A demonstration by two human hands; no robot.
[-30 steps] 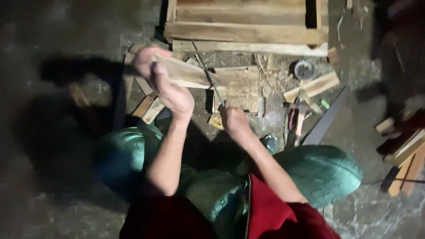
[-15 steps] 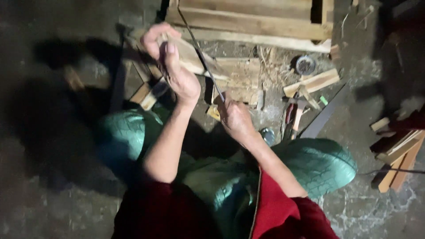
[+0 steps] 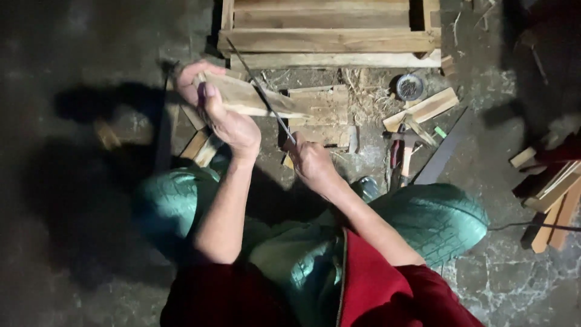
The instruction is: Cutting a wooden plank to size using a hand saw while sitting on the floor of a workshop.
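Head view — small round tin (image 3: 410, 86) holds dark bits.

No packages, labels, signs or screens are visible in the head view. No item carries a readable printed panel, sticker or display surface.
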